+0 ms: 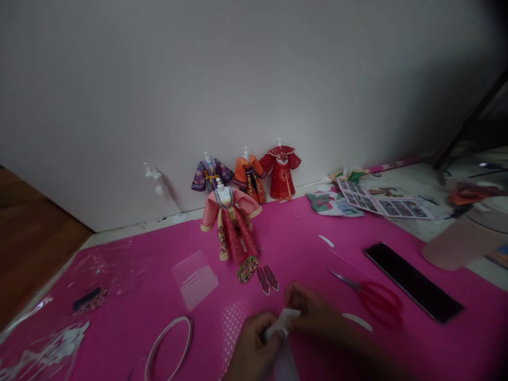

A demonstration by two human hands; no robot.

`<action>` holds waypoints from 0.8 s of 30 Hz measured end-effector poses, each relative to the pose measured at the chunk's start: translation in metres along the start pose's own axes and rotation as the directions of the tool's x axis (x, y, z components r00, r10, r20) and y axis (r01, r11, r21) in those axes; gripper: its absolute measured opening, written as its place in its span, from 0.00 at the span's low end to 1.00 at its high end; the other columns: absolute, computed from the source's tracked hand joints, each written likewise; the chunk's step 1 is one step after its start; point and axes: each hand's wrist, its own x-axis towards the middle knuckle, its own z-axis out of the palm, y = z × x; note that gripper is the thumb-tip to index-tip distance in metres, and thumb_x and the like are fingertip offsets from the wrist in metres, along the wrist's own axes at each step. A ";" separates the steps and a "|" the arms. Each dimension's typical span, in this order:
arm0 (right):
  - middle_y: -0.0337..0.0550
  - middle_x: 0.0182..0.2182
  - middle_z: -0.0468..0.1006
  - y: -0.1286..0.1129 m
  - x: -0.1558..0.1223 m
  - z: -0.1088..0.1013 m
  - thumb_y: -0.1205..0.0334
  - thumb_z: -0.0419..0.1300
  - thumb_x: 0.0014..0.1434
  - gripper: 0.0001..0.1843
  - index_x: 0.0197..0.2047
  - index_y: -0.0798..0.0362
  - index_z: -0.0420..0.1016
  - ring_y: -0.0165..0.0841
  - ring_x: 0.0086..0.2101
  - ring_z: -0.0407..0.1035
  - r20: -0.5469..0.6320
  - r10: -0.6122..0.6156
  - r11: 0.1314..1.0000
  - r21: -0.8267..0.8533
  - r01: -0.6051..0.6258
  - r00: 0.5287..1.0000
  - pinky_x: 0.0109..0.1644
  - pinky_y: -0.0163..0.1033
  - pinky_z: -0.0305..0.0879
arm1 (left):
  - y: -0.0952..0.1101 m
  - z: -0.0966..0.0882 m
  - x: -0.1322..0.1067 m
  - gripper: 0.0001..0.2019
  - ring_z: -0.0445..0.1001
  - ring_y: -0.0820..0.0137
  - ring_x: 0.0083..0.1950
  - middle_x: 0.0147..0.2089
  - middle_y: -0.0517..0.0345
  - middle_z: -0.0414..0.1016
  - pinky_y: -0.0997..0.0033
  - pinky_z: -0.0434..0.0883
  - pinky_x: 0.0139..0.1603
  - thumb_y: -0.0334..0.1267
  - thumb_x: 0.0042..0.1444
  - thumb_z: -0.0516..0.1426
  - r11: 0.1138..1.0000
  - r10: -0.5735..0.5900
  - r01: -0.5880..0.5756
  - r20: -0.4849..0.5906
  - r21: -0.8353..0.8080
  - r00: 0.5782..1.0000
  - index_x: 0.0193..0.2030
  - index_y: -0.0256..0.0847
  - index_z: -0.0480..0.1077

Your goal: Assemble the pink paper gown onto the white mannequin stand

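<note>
Scissors (371, 296) beside phone (413, 280)

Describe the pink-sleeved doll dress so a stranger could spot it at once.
Start at the pink mat and look toward the white wall, where three small dresses lean in a row. The pink dress stands alone in front of them, on the mat, the only one with salmon sleeves and a dark red skirt.

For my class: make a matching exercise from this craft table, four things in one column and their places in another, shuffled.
1. white paper piece
2. red scissors
3. pink-robed doll
4. red-robed doll

a. leaning against the wall
b. standing out on the pink mat
c. held between both hands
d. lying beside the black phone

Pairs: 1-c, 2-d, 3-b, 4-a
</note>
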 end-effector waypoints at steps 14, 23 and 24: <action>0.29 0.23 0.66 0.006 0.002 0.000 0.69 0.66 0.47 0.15 0.34 0.51 0.64 0.25 0.24 0.58 0.028 -0.041 0.999 -0.023 0.042 0.999 0.27 0.31 0.51 | 0.004 -0.003 0.001 0.16 0.53 0.74 0.25 0.21 0.67 0.53 0.72 0.51 0.26 0.49 0.46 0.59 0.997 -0.008 0.007 -0.014 -0.077 1.000 0.21 0.42 0.59; 0.41 0.35 0.74 -0.007 -0.002 -0.007 0.67 0.63 0.54 0.04 0.31 0.50 0.72 0.35 0.39 0.69 -0.170 -0.461 0.828 -0.436 0.353 0.871 0.45 0.40 0.63 | 0.009 -0.007 0.003 0.14 0.56 0.74 0.25 0.22 0.66 0.58 0.73 0.56 0.28 0.49 0.45 0.58 0.986 -0.040 0.008 -0.194 -0.164 0.980 0.23 0.39 0.64; 0.40 0.31 0.73 -0.009 -0.003 -0.006 0.66 0.63 0.55 0.03 0.30 0.51 0.72 0.33 0.34 0.68 -0.152 -0.450 0.821 -0.459 0.340 0.880 0.40 0.38 0.62 | 0.009 -0.007 0.003 0.14 0.57 0.74 0.25 0.22 0.65 0.59 0.74 0.56 0.28 0.48 0.45 0.58 0.985 -0.042 0.008 -0.198 -0.172 0.979 0.23 0.39 0.65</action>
